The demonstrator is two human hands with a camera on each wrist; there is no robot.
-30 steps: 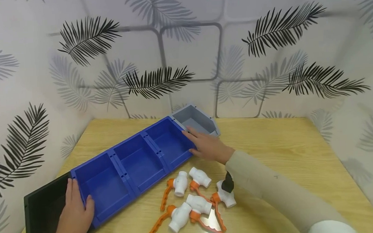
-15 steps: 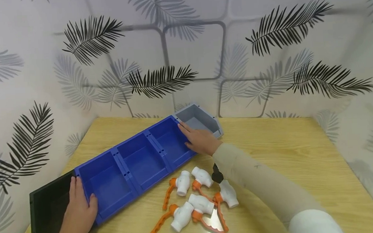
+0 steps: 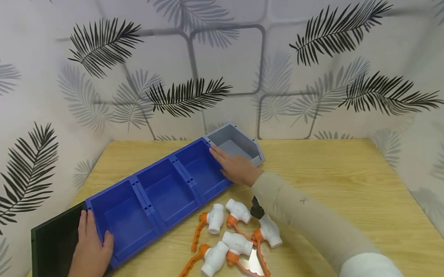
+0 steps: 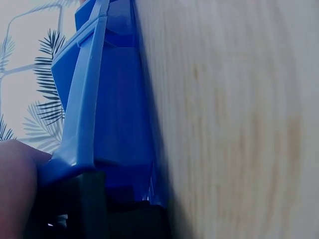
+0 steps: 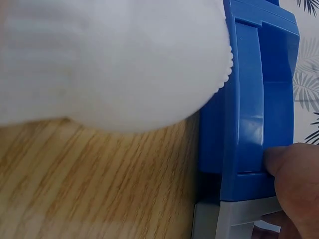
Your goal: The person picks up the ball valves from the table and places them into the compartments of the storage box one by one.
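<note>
While hands (image 3: 91, 251) (image 3: 238, 168) touch glossy blue bins (image 3: 142, 195), rounded valves (image 3: 214, 259) lie nearby.

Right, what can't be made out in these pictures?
Black plastic bin: near end cut off by the head view's bottom edge.
Light-grey plastic bin: near left corner hidden behind the right hand, head view.
Left hand: mostly cut off by the left wrist view's left edge.
White rounded object: cut off by the right wrist view's top and left edges.
</note>
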